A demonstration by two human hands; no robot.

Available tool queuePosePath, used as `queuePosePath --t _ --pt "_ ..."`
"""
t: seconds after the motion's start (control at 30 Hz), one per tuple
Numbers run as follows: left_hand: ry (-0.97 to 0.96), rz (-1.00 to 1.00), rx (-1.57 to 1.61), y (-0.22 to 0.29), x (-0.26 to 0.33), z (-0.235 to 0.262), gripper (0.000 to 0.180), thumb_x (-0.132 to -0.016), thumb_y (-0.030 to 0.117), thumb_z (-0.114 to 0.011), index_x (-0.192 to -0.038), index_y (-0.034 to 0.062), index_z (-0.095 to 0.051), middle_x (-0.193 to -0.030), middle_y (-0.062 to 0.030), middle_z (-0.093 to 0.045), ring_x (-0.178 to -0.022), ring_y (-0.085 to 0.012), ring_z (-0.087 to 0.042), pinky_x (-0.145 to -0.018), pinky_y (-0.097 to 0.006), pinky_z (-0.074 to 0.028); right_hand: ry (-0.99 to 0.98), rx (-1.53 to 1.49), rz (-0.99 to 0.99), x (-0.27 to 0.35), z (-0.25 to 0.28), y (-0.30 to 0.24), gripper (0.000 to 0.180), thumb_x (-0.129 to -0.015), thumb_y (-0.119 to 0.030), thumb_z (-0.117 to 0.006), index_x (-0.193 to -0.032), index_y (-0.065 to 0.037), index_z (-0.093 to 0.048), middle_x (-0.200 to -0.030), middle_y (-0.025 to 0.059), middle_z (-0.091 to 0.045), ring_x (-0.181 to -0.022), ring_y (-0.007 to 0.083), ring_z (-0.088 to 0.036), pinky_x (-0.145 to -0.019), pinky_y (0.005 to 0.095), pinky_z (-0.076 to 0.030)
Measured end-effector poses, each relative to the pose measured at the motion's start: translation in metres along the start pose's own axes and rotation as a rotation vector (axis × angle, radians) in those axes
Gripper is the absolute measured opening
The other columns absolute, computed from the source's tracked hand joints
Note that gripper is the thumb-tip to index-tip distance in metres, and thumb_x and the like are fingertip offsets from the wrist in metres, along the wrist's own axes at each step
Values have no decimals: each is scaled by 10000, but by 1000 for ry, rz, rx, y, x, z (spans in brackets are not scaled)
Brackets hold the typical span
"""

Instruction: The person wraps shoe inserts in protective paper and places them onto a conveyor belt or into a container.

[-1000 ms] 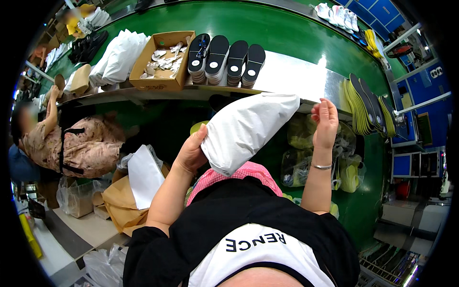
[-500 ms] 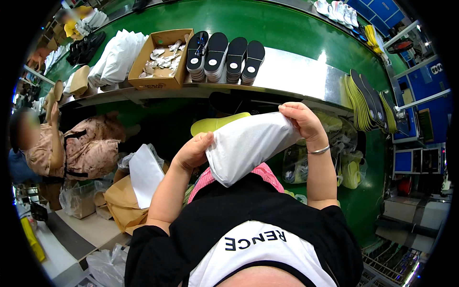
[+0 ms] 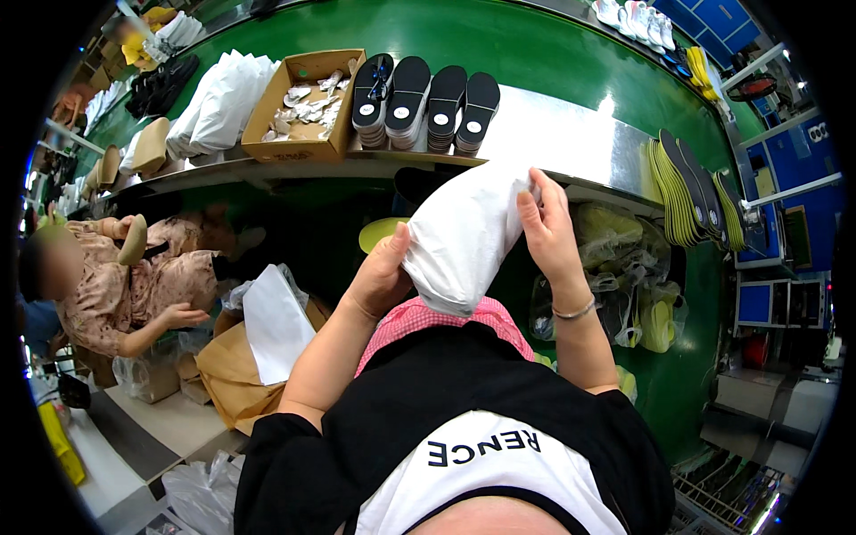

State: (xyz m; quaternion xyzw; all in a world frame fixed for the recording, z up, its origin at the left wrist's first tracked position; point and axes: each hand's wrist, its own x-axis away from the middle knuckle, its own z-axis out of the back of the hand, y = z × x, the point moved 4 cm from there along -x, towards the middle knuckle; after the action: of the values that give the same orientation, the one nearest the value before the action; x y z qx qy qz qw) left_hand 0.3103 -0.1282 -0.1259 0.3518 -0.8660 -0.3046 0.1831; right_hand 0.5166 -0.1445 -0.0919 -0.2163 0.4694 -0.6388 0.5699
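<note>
A puffy white paper bundle (image 3: 465, 236), rounded at its lower end, is held tilted in front of my lap. My left hand (image 3: 382, 272) is closed on its left edge, the thumb showing and the fingers partly hidden behind the paper. At the upper right edge, my right hand (image 3: 551, 234), with a silver bangle at its wrist, holds the paper between thumb and fingers. Whatever lies inside the bundle is hidden. A yellow-green insole (image 3: 382, 234) shows just behind my left thumb, partly covered.
Across the metal bench (image 3: 571, 134) ahead stand stacks of black insoles (image 3: 446, 102), a cardboard box (image 3: 294, 147) of paper scraps, white wrapped bundles (image 3: 223, 102) and yellow-edged insoles (image 3: 673, 196). Bagged yellow-green pieces (image 3: 660, 312) lie right. Another person (image 3: 134, 276) sits left, beside brown paper (image 3: 234, 374).
The white bundle has turned more upright and risen toward the bench. My right hand has shifted down its edge, and it covers more of the yellow-green insole. The other person's arms have moved.
</note>
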Motion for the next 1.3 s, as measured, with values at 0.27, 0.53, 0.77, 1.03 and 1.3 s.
queuePosePath --t 0.27,0.53,0.77,1.03,1.3 --pt "-95 117 3 9 6 -12 654 -871 491 -334 -1240 -48 -339 -1228 -132 -437 -1123 -219 -437 -958 -343 -325 43 -725 -293 -13 -10 29 307 -884 -310 -478 -761 -37 -548 -681 -64 -476 -607 19 -391 -533 168 -336" --pt "-69 157 279 3 6 -20 663 -867 525 -267 -1269 1 -327 -1253 -150 -419 -1153 -235 -421 -970 -362 -319 -37 -619 -360 -22 -2 25 311 -884 -253 -446 -871 33 -566 -791 64 -594 -677 103 -550 -616 219 -450" --pt "166 172 235 13 -9 -22 624 -892 486 -242 -1257 -11 -337 -1242 -153 -431 -1124 -243 -450 -961 -365 -339 -37 -699 -395 -26 -9 24 337 -875 -274 -466 -851 38 -593 -782 55 -602 -669 100 -544 -613 211 -438" --pt "329 -91 63 26 -24 12 645 -878 540 -197 -1186 18 -419 -1171 -86 -495 -1102 -202 -440 -949 -321 -300 95 -853 -440 -41 5 54 383 -862 -274 -472 -1036 67 -492 -950 136 -576 -797 203 -585 -698 306 -495" --pt "262 -151 -59 6 -24 -11 519 -876 429 -395 -1155 -4 -459 -1096 -94 -544 -985 -163 -528 -851 -304 -421 169 -758 -307 -35 -1 55 362 -886 -267 -433 -909 78 -539 -893 99 -577 -774 146 -544 -705 261 -438"
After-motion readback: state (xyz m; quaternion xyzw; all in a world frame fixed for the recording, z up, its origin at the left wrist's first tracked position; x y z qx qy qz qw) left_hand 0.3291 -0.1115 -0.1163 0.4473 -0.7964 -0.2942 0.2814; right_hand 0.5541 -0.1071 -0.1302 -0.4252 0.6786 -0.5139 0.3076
